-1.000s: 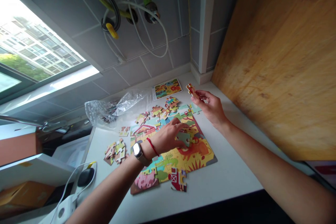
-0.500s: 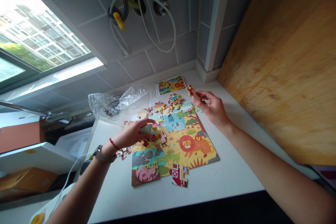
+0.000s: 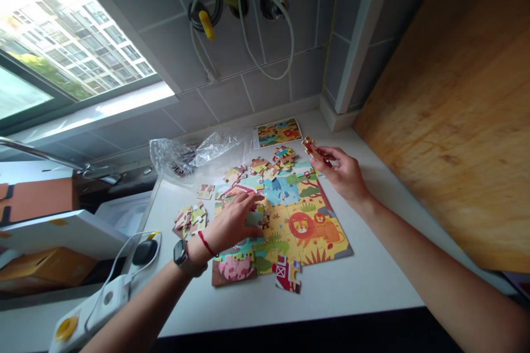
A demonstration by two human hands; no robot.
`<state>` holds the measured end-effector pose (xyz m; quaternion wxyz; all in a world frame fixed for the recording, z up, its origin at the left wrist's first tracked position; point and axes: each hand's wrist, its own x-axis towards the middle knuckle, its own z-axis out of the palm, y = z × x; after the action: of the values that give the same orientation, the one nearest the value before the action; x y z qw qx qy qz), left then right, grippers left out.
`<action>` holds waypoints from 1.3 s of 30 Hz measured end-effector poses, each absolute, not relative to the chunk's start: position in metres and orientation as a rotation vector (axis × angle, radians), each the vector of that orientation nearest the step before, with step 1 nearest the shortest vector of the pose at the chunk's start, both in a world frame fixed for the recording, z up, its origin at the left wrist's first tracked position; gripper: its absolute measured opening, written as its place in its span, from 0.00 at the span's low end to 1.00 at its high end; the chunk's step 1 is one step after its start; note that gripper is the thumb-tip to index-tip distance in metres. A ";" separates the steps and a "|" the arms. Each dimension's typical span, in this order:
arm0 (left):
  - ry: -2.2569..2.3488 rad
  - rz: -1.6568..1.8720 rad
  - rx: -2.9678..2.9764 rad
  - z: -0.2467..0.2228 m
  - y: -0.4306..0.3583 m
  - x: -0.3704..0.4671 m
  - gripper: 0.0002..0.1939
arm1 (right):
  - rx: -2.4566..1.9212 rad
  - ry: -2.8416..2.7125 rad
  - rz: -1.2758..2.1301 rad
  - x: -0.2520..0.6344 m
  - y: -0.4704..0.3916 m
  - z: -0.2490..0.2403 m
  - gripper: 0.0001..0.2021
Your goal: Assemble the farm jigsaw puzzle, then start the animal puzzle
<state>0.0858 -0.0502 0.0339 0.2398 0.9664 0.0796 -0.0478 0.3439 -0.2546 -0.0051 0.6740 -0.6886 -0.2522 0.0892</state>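
Observation:
My left hand [image 3: 236, 219] is over the left part of a jigsaw puzzle [image 3: 285, 223] that shows lions, an elephant and a crocodile. Between its thumb and fingers is a pale green puzzle piece [image 3: 255, 218]. Part of the picture lies hidden beneath this hand. My right hand [image 3: 342, 172], beyond the puzzle's upper right corner, pinches a small stack of puzzle pieces [image 3: 311, 148] above the counter. Loose puzzle pieces [image 3: 284, 157] lie along the far edge. A red barn piece [image 3: 287, 274] rests at the near edge, and more loose pieces [image 3: 192, 219] lie to the left.
A printed picture card [image 3: 278, 132] lies near the wall, beside a clear plastic bag [image 3: 199, 154]. On the left are a white power strip [image 3: 93, 309], a black plug [image 3: 144, 252] and boxes [image 3: 45, 270]. A wooden panel [image 3: 451, 121] stands at the right.
My left hand has moved right and nearer to me over the puzzle with the pale green piece, uncovering loose pieces at the left. My right hand keeps its pieces almost in place. The view has shifted slightly.

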 end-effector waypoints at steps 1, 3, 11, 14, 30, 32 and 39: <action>0.232 -0.148 2.642 0.034 -0.050 0.087 0.40 | -1.549 -0.568 0.201 0.344 -0.255 -0.005 0.26; 0.245 -0.165 2.641 0.034 -0.049 0.088 0.38 | -1.542 -0.568 0.205 0.343 -0.255 -0.004 0.26; 0.250 -0.162 2.590 0.034 -0.042 0.090 0.35 | -1.529 -0.616 0.221 0.339 -0.255 0.000 0.27; 0.254 -0.189 2.542 0.038 -0.039 0.088 0.29 | -1.599 -0.759 0.222 0.333 -0.257 0.002 0.24; 0.787 -0.189 2.103 0.068 0.016 -0.022 0.32 | -1.761 -1.834 0.346 0.271 -0.253 0.004 0.20; 0.780 -0.210 2.123 0.063 0.024 -0.032 0.32 | -1.784 -1.850 0.330 0.270 -0.252 0.003 0.20; 0.698 -0.034 2.547 0.052 0.031 -0.051 0.40 | -1.813 -1.911 0.303 0.271 -0.252 0.005 0.21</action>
<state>-0.0511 0.0310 0.0520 0.2478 0.9342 0.2562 -0.0126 0.2705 -0.2520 0.0051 0.2427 -0.6633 -0.6992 0.1108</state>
